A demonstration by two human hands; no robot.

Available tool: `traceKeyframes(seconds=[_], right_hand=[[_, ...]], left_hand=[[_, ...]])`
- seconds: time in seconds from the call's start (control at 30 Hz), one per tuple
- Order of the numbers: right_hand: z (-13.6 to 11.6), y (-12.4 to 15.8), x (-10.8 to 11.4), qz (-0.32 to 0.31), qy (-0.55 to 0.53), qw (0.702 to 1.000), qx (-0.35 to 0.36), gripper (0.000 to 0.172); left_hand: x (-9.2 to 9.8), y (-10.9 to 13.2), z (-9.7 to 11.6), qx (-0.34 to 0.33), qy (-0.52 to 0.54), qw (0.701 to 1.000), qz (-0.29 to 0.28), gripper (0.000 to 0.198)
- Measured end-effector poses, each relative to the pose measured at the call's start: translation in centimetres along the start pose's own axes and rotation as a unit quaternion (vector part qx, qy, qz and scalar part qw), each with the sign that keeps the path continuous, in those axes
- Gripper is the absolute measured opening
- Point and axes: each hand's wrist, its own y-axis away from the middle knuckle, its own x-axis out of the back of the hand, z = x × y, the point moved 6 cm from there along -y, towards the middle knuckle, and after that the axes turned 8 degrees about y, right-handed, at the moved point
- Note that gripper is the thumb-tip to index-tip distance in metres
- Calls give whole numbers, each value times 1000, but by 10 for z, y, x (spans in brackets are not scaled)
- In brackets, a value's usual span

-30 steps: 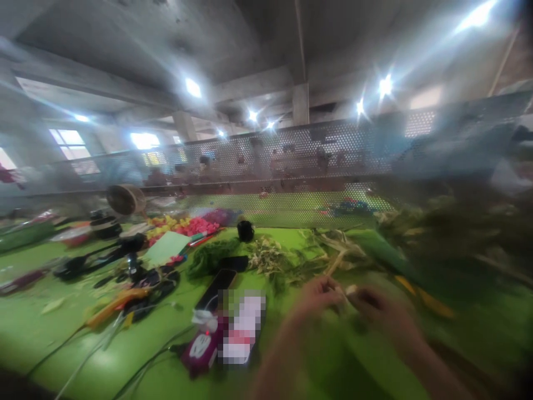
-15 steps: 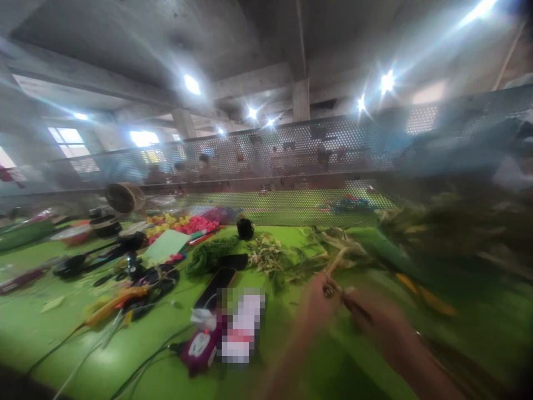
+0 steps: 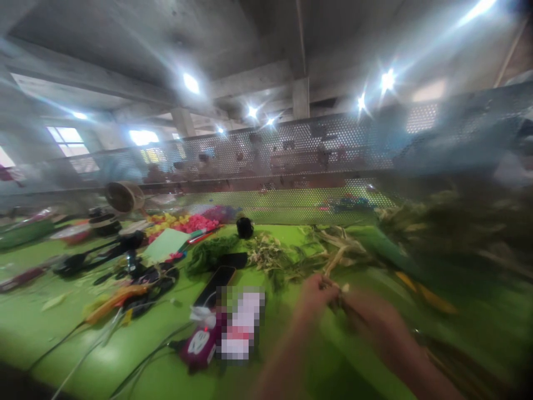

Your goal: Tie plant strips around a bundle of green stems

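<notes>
My left hand (image 3: 314, 297) is closed at the near end of a pale tan bundle of plant stems (image 3: 335, 258) and seems to grip it. Close beside it on the right, my right hand (image 3: 364, 311) is closed too, its fingertips almost touching the left ones. Blur hides what the right fingers hold. Beyond the hands, a heap of dried-looking greenish flowers and leaves (image 3: 270, 253) lies on the green table (image 3: 291, 344).
To the left are a phone (image 3: 216, 286), a purple power socket (image 3: 202, 344), an orange glue gun (image 3: 116, 303) and loose cables. Behind them lie green netting (image 3: 210, 253), pink petals (image 3: 197, 223) and a black roll (image 3: 245, 228). Bulky foliage (image 3: 441, 228) stands right. A perforated panel (image 3: 266, 203) closes the back.
My right hand has moved slightly left and closer to my left hand. The thin brown thing that showed between the hands is now mostly hidden. Surrounding objects stay put.
</notes>
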Motion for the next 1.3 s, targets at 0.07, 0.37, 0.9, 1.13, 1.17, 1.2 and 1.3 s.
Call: traceKeyframes(seconds=[0.07, 0.37, 0.9, 1.13, 1.17, 1.2, 1.3], right_hand=[[-2, 0, 3, 12, -18, 1000, 6, 19], [16, -4, 10, -18, -86, 986, -143, 23], [28, -3, 21, 92, -198, 932, -289, 21], [31, -2, 12, 42, -152, 955, -251, 29], [30, -2, 10, 36, -147, 960, -237, 30], [29, -2, 8, 33, -142, 965, -219, 30], [24, -2, 6, 45, -116, 980, -152, 26]], left_hand=[[0, -1, -3, 10, 12, 1000, 0, 20], [3, -1, 10, -57, -53, 997, 17, 19], [-9, 6, 10, -18, -43, 998, -50, 33], [-5, 6, 14, -14, -16, 999, -25, 27], [-5, 6, 15, -7, 0, 1000, -19, 27], [-5, 7, 16, 3, 23, 1000, -16, 27], [-8, 10, 17, 29, 99, 995, -6, 29]])
